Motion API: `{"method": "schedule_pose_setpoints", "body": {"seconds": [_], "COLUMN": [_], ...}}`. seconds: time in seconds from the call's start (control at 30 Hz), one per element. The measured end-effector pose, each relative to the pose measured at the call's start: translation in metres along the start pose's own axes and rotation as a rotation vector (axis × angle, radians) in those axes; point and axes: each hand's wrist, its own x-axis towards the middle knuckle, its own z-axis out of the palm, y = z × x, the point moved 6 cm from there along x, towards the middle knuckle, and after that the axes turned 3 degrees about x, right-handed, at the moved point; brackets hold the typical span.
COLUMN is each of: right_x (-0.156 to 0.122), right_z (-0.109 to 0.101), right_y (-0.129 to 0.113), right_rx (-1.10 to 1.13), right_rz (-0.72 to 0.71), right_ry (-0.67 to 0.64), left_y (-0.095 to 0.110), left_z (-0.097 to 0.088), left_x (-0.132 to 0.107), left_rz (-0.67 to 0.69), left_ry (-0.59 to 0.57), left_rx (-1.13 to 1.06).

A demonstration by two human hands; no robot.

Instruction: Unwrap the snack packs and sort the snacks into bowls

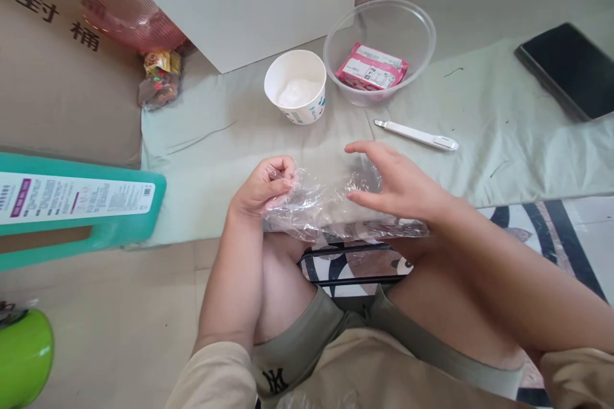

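Note:
Crumpled clear plastic film (311, 211) lies along the near edge of the cloth-covered surface. Its left end is pinched in the closed fingers of my left hand (268, 186). Over the right part of the film, my right hand (398, 179) is open, thumb and fingers spread apart. Whether that hand touches the film I cannot tell. Beyond my hands stands a white paper cup (302, 114) with something whitish inside. Beside it, a clear plastic bowl (425, 61) contains a pink packet (371, 68). A white utility knife (416, 134) lies just past my right hand.
A black phone (570, 67) lies at the far right on the pale green cloth (518, 147). White and brown boxes (268, 6) stand at the back and left. A teal container (115, 230) is at the left edge, with a bright green object (23, 358) below it.

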Motion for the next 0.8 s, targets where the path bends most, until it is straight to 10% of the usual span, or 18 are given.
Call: {"method": "schedule_pose_setpoints", "body": {"seconds": [0.4,0.8], "right_x": [0.004,-0.001], "right_z": [0.027,0.015], "right_y": [-0.009,0.002], "right_rx": [0.005,-0.01], "right_rz": [-0.102,0.182], "right_ry": [-0.241,-0.378], "left_y": [-0.017,0.002], "left_z": [0.024,-0.028], "left_x": [0.007,0.033], "left_rz": [-0.124,0.323], "left_ry": [-0.361,0.335], "left_rx": [0.039,0.112]}}
